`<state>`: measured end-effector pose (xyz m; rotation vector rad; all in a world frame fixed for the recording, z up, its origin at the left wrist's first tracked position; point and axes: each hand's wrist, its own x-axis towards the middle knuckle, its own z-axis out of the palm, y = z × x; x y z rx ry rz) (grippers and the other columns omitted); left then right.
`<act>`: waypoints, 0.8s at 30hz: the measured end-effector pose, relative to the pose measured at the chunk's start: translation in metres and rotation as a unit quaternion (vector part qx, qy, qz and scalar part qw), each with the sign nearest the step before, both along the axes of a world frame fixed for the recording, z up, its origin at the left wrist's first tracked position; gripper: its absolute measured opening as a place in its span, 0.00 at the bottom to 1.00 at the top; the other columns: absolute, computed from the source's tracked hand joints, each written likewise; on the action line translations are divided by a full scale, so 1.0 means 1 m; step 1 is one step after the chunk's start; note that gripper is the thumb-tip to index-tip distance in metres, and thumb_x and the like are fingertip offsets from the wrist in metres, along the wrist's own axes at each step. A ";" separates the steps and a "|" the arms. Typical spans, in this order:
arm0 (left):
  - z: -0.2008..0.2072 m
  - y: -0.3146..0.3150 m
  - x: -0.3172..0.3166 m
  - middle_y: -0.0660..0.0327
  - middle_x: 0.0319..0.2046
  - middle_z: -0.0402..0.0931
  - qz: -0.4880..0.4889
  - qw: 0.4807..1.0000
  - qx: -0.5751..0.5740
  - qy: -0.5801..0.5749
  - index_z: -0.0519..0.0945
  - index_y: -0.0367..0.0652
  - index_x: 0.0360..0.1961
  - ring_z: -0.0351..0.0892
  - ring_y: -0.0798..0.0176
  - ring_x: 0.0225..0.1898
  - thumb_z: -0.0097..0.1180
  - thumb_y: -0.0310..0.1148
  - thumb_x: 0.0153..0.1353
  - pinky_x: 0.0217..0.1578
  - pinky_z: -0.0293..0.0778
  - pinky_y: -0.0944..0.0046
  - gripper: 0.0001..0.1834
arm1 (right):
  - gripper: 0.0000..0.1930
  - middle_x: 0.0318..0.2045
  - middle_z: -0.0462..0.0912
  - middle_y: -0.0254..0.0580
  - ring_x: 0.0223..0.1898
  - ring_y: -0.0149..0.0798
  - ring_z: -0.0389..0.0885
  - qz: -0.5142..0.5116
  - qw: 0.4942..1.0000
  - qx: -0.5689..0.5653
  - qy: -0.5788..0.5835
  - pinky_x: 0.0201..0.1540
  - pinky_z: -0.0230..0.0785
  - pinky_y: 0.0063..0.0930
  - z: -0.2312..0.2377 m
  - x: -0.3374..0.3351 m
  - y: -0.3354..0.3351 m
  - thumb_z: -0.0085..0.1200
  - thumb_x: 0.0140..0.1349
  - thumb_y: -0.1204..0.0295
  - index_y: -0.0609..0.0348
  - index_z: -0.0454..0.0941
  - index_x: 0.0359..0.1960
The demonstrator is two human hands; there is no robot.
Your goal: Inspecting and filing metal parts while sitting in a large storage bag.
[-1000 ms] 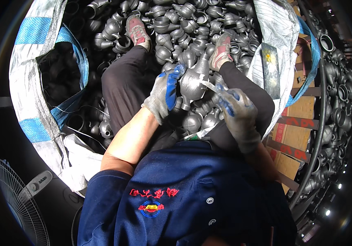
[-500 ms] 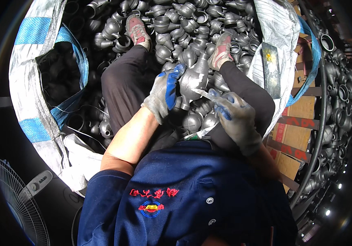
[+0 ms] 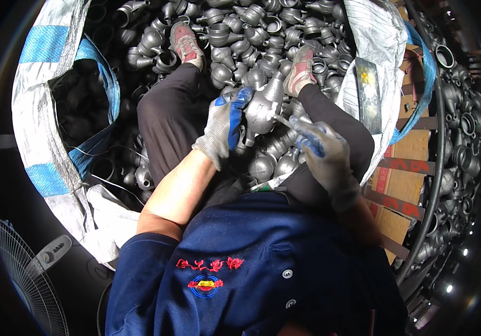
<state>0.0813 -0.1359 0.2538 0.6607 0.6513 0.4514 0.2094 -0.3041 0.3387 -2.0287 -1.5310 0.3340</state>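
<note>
My left hand (image 3: 222, 124), in a grey knit glove with a blue palm, is closed on the side of a grey metal casting (image 3: 263, 109). This casting has a rounded body and a narrower neck pointing away from me. In my right hand (image 3: 325, 157), also gloved, is a thin, stick-like tool (image 3: 283, 121) whose exact kind I cannot make out. Its tip meets or nearly meets the right side of the casting's body. Both hands are between my knees, above a heap of similar grey castings (image 3: 263, 167).
A large white woven bag (image 3: 30, 123) with blue straps surrounds my legs and the castings. On its right side lies a dark flat plate (image 3: 368, 92). Beyond a curved black bar (image 3: 443, 145) are more castings. A fan (image 3: 25, 274) stands at the lower left.
The casting has turned slightly in my left hand, and its bright patches have shrunk. My right hand and the tool have shifted a little to the right.
</note>
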 end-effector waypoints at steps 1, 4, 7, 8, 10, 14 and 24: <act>-0.002 0.000 0.000 0.60 0.35 0.78 0.012 1.000 -0.017 -0.012 0.77 0.37 0.41 0.78 0.67 0.33 0.56 0.35 0.63 0.34 0.76 0.66 0.12 | 0.19 0.34 0.80 0.45 0.33 0.47 0.81 -0.009 1.000 0.028 -0.010 0.37 0.75 0.33 0.000 0.002 0.001 0.60 0.48 0.81 0.55 0.79 0.45; -0.003 -0.007 0.002 0.61 0.34 0.78 0.064 0.981 0.182 -0.020 0.78 0.37 0.39 0.77 0.69 0.32 0.56 0.35 0.63 0.34 0.75 0.67 0.11 | 0.19 0.34 0.80 0.46 0.33 0.48 0.81 0.006 1.000 0.009 -0.025 0.37 0.75 0.34 -0.006 0.003 -0.001 0.59 0.49 0.81 0.55 0.79 0.45; -0.009 -0.001 0.001 0.62 0.33 0.78 0.023 0.999 0.021 -0.007 0.78 0.38 0.39 0.76 0.69 0.32 0.56 0.34 0.63 0.33 0.75 0.67 0.10 | 0.18 0.34 0.80 0.46 0.34 0.48 0.80 0.008 0.998 -0.030 -0.063 0.37 0.74 0.34 0.000 -0.005 -0.001 0.59 0.49 0.81 0.55 0.79 0.44; -0.009 -0.001 0.000 0.62 0.33 0.78 0.023 1.000 0.020 -0.006 0.78 0.38 0.39 0.76 0.69 0.32 0.56 0.34 0.63 0.33 0.75 0.67 0.10 | 0.18 0.34 0.80 0.46 0.34 0.48 0.80 0.008 0.998 -0.030 -0.062 0.37 0.74 0.34 -0.001 -0.007 -0.002 0.59 0.49 0.81 0.55 0.79 0.44; -0.009 0.000 0.001 0.62 0.32 0.77 0.035 0.999 0.018 -0.006 0.78 0.38 0.38 0.76 0.69 0.32 0.56 0.33 0.63 0.33 0.75 0.67 0.09 | 0.17 0.33 0.80 0.46 0.33 0.47 0.80 0.023 0.998 -0.012 -0.059 0.37 0.74 0.34 -0.003 -0.008 -0.002 0.60 0.49 0.81 0.55 0.80 0.43; -0.008 0.001 0.001 0.61 0.33 0.77 0.031 0.999 -0.028 -0.022 0.77 0.38 0.39 0.77 0.68 0.33 0.55 0.34 0.64 0.35 0.76 0.66 0.09 | 0.17 0.33 0.80 0.46 0.34 0.47 0.81 -0.028 0.999 0.009 0.019 0.37 0.75 0.34 -0.007 -0.004 -0.003 0.60 0.48 0.81 0.55 0.80 0.42; 0.021 -0.004 0.000 0.60 0.39 0.80 -0.005 0.999 0.005 0.034 0.78 0.35 0.44 0.79 0.68 0.38 0.43 0.40 0.69 0.42 0.73 0.67 0.19 | 0.19 0.34 0.80 0.47 0.35 0.47 0.81 -0.010 0.999 0.019 -0.036 0.38 0.75 0.33 -0.003 -0.010 -0.001 0.60 0.46 0.83 0.54 0.79 0.43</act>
